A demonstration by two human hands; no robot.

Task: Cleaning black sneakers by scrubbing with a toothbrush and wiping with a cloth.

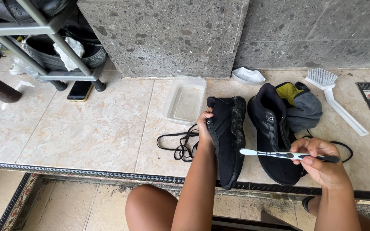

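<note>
Head view: L hand (204, 128) grips black shoe (228, 137) tipped on its side on tiled ledge (86, 128); R hand (322, 164) holds toothbrush (279, 155) over second shoe (275, 132). Clear plastic tub (185, 100) w/ shallow cloudy water sits just beside; loose laces (180, 143) nearby.

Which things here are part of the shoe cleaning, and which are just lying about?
In use: left hand, black shoe, right hand, toothbrush, plastic water tub, second shoe, scrub brush, laces.

Lying about: phone, shoe rack, white dish.
</note>
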